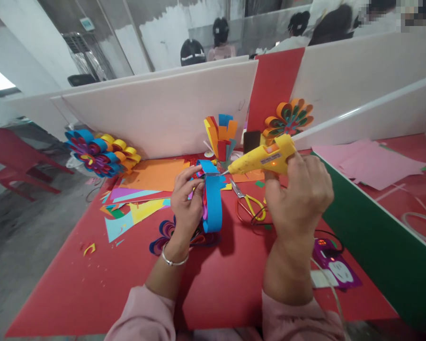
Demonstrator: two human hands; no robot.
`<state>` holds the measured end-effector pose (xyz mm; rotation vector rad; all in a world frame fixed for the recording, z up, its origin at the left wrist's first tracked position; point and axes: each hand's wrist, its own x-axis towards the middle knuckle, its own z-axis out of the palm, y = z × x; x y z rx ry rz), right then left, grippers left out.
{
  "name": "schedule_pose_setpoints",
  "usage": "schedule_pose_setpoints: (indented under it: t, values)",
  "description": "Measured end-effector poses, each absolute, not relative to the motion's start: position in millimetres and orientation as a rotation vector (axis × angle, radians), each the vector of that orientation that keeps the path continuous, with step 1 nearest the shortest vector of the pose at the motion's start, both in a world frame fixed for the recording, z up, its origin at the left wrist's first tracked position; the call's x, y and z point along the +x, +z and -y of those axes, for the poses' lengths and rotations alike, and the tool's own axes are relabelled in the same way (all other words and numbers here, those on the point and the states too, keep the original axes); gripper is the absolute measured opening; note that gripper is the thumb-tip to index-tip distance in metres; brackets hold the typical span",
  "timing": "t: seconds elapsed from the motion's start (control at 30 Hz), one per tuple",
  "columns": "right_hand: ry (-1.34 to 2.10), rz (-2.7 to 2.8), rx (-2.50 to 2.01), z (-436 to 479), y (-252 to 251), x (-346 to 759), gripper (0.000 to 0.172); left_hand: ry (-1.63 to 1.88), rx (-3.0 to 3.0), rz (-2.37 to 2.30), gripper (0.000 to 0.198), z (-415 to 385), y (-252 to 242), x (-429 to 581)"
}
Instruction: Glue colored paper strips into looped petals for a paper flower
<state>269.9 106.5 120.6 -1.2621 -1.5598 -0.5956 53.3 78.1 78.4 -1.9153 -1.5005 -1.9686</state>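
My left hand (189,201) pinches a blue paper loop flower (213,201), seen nearly edge-on, with some pink paper showing at its left side. In my right hand (300,194) is a yellow hot glue gun (264,158) with a long clear glue stick (369,106) sticking out of its back. Its nozzle tip points left and is close to the blue paper near my left fingers; whether it touches I cannot tell. Below the left hand, a purple and blue paper flower (166,234) lies on the red table (230,289), partly hidden by my wrist.
Scissors with yellow handles (253,208) lie between my hands. Paper scraps (135,213) and an orange sheet (159,173) spread at left. Finished paper flowers (95,154) stand far left. Pink sheets (376,158) lie right, beyond a green strip (369,241). A purple power strip (335,265) with cords sits at right.
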Motion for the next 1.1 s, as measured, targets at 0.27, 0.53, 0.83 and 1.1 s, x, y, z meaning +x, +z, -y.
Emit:
schedule_pose_setpoints:
  t: [0.27,0.53,0.83,1.1]
  values:
    - [-0.640,1.564,-1.263,-105.0,123.0,267.4,0.028,-1.983,-1.921,1.488,0.015,-78.4,78.1,53.5]
    - [-0.634,1.559,-1.254,-105.7,121.8,267.5,0.030,-1.997,-1.944,1.522,0.016,-77.4,80.1,54.6]
    - [-0.585,1.570,-1.242,-104.3,122.4,266.1,0.031,-1.882,-1.962,1.479,0.017,-76.5,82.5,55.8]
    - [-0.617,1.584,-1.207,-101.7,123.4,262.7,0.031,-1.775,-1.964,1.451,0.018,-75.2,81.5,58.1]
